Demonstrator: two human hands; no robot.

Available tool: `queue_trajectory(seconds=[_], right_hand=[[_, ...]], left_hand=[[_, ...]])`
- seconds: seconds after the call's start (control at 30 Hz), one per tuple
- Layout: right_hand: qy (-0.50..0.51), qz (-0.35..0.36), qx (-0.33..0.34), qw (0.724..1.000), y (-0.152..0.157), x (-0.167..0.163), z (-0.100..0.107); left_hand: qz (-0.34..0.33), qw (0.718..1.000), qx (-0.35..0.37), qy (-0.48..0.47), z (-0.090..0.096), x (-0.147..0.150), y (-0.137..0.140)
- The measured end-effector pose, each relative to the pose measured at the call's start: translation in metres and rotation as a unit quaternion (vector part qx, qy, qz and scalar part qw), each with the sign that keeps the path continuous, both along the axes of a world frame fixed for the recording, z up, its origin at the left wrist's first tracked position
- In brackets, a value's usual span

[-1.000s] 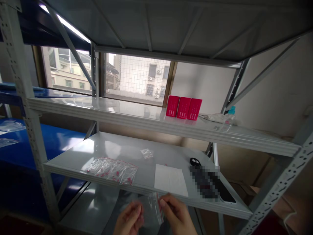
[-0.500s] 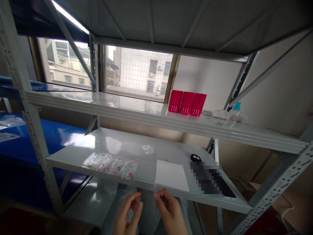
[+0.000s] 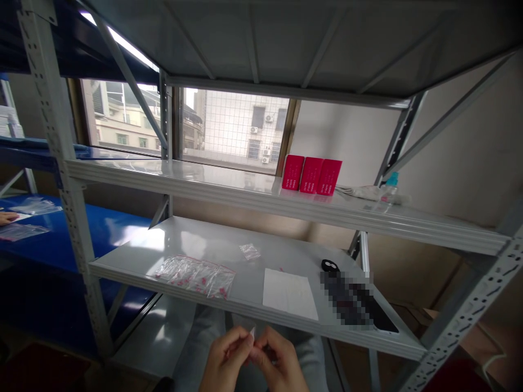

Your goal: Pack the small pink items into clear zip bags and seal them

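Pinching a small clear bag (image 3: 251, 332) between them, left hand (image 3: 227, 362) and right hand (image 3: 278, 363) meet.

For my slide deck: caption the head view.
Both hands pinch a small clear bag below a grey shelf of filled bags.

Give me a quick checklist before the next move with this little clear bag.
1. Both hands on the small clear bag: ok, left hand and right hand pinch it together.
2. Bag mouth open: cannot tell, too small.
3. Row of filled bags on the shelf: ok, lying flat.
4. White sheet within reach: ok, near the shelf's front edge.
5. Loose small bag apart from the row: ok.
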State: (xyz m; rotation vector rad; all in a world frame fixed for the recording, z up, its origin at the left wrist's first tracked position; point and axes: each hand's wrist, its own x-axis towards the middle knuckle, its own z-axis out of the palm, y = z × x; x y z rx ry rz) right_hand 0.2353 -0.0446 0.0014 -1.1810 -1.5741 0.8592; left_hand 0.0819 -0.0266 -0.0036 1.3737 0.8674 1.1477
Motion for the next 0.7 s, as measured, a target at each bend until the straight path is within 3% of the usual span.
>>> queue_trajectory(seconds=[0.1, 0.2, 0.33, 0.47, 0.53, 0.6, 0.7], right_hand=[[0.045, 0.029, -0.022, 0.998, 0.0, 0.0, -0.006], [0.082, 0.0, -0.026, 0.996, 0.0, -0.005, -0.02], [0.021, -0.113, 0.019, 0.993, 0.005, -0.014, -0.052], [-0.057, -0.189, 0.05, 0.979, 0.009, -0.012, -0.068], [-0.085, -0.155, 0.048, 0.983, 0.008, -0.005, -0.061], [-0.146, -0.062, 0.053, 0.986, 0.004, 0.003, -0.046], [-0.296, 0.032, 0.05, 0.953, -0.002, 0.01, -0.02]], left_hand=[[-0.01, 0.999, 0.011, 0.047, 0.001, -0.004, 0.0], [0.015, 0.988, 0.081, 0.128, -0.007, -0.003, 0.001], [0.084, 0.936, 0.215, 0.266, -0.024, 0.002, 0.002], [0.1, 0.889, 0.219, 0.389, -0.025, 0.002, 0.004], [0.084, 0.879, 0.189, 0.43, -0.017, -0.003, 0.006], [0.061, 0.874, 0.162, 0.455, -0.007, -0.008, 0.008], [0.021, 0.866, 0.154, 0.476, 0.005, -0.016, 0.011]])
